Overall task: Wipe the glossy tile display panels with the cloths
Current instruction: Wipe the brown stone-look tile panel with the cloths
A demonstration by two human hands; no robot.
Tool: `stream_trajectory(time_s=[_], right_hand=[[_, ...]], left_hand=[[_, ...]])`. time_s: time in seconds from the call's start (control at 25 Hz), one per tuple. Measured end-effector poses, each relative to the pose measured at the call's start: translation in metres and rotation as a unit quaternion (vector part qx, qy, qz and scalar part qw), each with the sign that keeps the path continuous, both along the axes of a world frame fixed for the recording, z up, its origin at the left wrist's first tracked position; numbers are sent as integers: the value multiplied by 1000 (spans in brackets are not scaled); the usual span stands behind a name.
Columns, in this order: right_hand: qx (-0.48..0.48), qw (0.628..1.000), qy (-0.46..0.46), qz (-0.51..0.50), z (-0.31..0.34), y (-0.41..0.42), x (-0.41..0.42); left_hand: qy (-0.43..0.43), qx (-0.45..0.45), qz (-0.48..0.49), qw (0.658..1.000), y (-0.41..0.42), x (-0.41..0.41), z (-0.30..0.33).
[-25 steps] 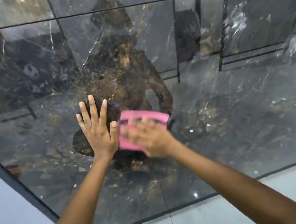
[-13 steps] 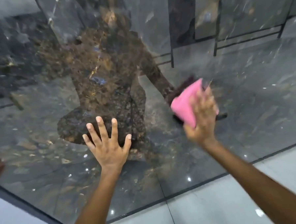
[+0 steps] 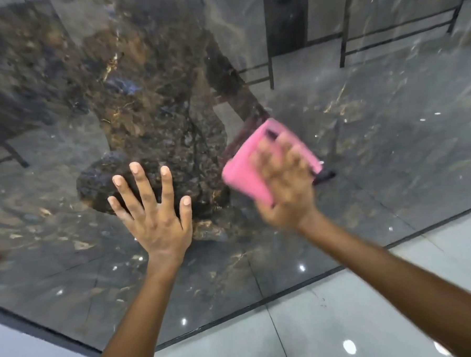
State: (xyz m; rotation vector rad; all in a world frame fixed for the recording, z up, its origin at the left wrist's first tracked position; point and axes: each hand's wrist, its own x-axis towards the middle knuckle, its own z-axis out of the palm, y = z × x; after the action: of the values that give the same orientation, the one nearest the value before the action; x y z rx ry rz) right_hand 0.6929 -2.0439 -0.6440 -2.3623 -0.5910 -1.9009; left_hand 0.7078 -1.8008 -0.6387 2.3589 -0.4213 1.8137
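Note:
A glossy dark marble tile panel (image 3: 377, 149) with gold veins fills most of the head view and mirrors the room and my own figure. My left hand (image 3: 154, 212) lies flat on it with fingers spread and straight, left of centre. My right hand (image 3: 286, 186), blurred by motion, presses a folded pink cloth (image 3: 244, 164) against the panel to the right of the left hand. The cloth sticks out above and left of the fingers; part of it is hidden under the palm.
The panel's dark lower edge (image 3: 289, 298) runs diagonally across the bottom. Below it lies a pale grey glossy floor (image 3: 332, 323) with light spots. A dark frame strip (image 3: 32, 328) borders the panel at the lower left. Reflected black stands show at the upper right.
The pink cloth under my right hand swept right from beside the left hand, then slightly back left and down. My left hand slid lower on the panel, and the view dropped.

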Motion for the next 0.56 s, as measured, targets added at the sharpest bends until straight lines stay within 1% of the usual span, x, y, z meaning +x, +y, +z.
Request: stream_trajectory(time_s=[0.04,0.08,0.12,0.16,0.2,0.24,0.28,0.32,0.36,0.4,0.44,0.48,0.52,0.56], right_hand=[[-114,993,23,-16,-41,22,-1],[-266,962,61,-30,-86,34,-7],[-414,904,104,-31,-123,36,-18],[-512,846,144,-29,-144,29,-28],[-562,812,161,-5,-148,15,-33],[-560,812,161,29,-141,-2,-33],[-514,843,149,57,-126,-18,-30],[-441,887,125,58,-99,-36,-27],[-355,930,88,38,-70,-55,-25],[-227,971,67,23,-44,-72,-23],[-84,995,59,7,-34,-87,-18],[62,996,67,-9,-38,-90,-16],[171,981,81,-29,-58,-82,-16],[217,969,108,-46,-97,-70,-17]], left_hand=[[2,-3,1,1000,-1,-1,0],[12,-11,-2,1000,-3,-4,0],[26,-23,-11,999,-6,-7,-3],[43,-32,-23,998,-10,-10,-10],[60,-33,-32,997,-13,-12,-23],[76,-29,-35,996,-15,-15,-39],[84,-18,-33,996,-16,-17,-59],[84,-3,-24,996,-17,-18,-78],[79,8,-15,997,-18,-18,-96],[71,9,-8,997,-20,-14,-108],[58,5,-4,998,-21,-9,-115],[43,3,0,999,-22,-4,-117],[27,4,4,1000,-22,-1,-118],[14,7,6,1000,-22,1,-119]])
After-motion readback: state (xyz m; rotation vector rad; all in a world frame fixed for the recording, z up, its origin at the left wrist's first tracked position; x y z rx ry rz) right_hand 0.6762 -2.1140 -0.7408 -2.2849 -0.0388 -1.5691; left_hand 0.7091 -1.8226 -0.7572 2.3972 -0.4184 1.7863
